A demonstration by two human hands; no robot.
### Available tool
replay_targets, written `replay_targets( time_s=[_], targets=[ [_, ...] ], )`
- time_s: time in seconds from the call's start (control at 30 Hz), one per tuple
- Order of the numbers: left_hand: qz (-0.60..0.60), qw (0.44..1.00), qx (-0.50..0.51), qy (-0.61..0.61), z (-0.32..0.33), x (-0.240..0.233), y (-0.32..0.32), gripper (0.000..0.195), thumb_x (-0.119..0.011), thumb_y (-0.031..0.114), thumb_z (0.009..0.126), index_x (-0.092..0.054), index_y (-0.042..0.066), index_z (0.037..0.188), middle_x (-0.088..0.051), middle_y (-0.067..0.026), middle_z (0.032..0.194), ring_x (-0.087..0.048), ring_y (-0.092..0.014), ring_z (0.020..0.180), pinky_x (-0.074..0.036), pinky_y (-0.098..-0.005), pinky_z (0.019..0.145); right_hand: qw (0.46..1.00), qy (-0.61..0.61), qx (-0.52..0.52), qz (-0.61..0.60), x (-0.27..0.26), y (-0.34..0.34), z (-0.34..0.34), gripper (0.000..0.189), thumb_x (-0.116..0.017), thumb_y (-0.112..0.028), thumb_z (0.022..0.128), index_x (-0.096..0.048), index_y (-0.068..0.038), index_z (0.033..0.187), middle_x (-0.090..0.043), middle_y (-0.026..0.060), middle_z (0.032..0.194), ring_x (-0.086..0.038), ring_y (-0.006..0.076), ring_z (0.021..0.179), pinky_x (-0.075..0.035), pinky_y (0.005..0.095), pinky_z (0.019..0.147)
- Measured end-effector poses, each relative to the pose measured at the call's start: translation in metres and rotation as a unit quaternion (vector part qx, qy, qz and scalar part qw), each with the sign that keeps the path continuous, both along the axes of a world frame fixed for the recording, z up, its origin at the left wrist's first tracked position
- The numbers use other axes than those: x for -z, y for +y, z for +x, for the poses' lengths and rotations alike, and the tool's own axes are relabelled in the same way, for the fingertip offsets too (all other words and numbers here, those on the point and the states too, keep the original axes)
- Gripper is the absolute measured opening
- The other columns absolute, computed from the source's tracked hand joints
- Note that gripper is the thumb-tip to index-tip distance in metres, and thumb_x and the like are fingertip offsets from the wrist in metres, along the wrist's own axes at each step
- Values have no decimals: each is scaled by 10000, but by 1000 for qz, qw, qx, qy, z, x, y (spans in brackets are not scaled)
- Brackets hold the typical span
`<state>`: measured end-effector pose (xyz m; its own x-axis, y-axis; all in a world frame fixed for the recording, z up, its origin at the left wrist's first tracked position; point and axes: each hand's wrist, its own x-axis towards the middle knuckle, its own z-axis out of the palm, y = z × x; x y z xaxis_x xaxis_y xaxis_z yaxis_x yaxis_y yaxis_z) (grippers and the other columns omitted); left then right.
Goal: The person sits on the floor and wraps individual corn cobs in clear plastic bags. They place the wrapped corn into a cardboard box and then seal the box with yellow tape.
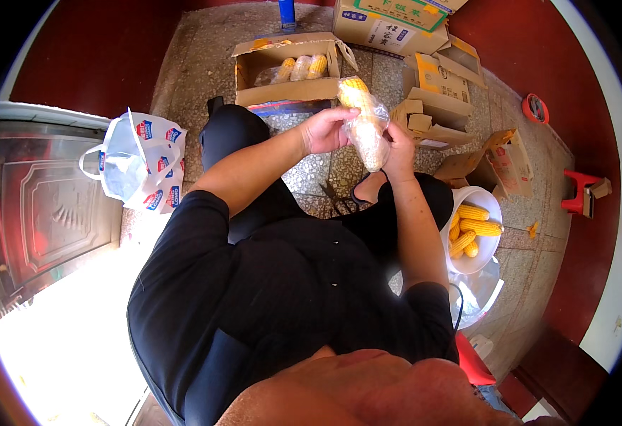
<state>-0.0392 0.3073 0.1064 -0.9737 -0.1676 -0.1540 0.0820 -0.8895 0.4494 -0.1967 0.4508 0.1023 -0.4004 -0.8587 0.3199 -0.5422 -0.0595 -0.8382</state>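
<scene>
Both my hands hold an ear of yellow corn [361, 114] in a clear plastic bag, above the floor before me. My left hand [329, 129] grips it from the left, thumb on top. On its right side is my right hand [399, 149], closed on the plastic near the lower end. Beyond my hands an open cardboard box [289, 95] contains several bagged ears of corn [301, 68]. To my right, a white bucket [494, 210] holds several bare ears of corn [473, 228].
Dark scissors [337, 198] lie on the floor by my foot. Open cartons [441, 114] stand at the front right, a red stool [574, 191] by the right wall. A white shopping bag [146, 160] stands at left. A clear plastic bag [476, 298] lies below the bucket.
</scene>
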Motion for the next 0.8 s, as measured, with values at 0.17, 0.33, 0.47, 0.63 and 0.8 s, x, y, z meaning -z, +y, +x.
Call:
replay_targets(
  time_s=[0.17, 0.33, 0.47, 0.63, 0.8],
  targets=[
    [-8, 1000, 1, -8, 0, 3, -1, 578, -686, 344, 938, -512, 76, 1419, -643, -92, 1349, -612, -236, 1251, -446, -426, 1090, 974, -221, -20, 36, 8, -5, 0, 273, -763, -36, 864, -667, -30, 1120, -659, -3, 920, -606, 93, 803, -507, 251, 725],
    [-20, 1000, -13, -19, -1, 4, 0, 598, -675, 370, 933, -510, 63, 1419, -642, -105, 1349, -613, -245, 1249, -442, -435, 1091, 943, -326, -35, 59, 9, -5, -2, 319, -754, -41, 879, -653, -22, 1182, -676, 13, 958, -633, 97, 834, -528, 254, 750],
    [-22, 1000, -10, -15, -1, 2, -1, 604, -674, 380, 931, -511, 54, 1413, -642, -118, 1345, -614, -251, 1247, -438, -433, 1096, 912, -397, -45, 91, 6, -3, -6, 352, -730, -35, 897, -632, -16, 1234, -688, 34, 1020, -659, 121, 893, -547, 272, 789],
    [-33, 999, -14, -15, 0, -1, -3, 589, -675, 376, 931, -520, 50, 1397, -651, -121, 1323, -620, -247, 1234, -447, -421, 1089, 897, -426, -67, 97, 1, -1, -7, 435, -713, -35, 911, -599, -13, 1330, -694, 56, 1117, -668, 142, 975, -555, 291, 854],
    [-32, 998, -36, -38, 0, 8, -6, 545, -682, 339, 932, -538, 54, 1373, -663, -109, 1297, -634, -239, 1210, -467, -417, 1066, 895, -424, -66, 124, -13, 0, -1, 442, -703, -37, 924, -598, -6, 1352, -694, 55, 1138, -664, 141, 988, -548, 289, 870]
  ],
)
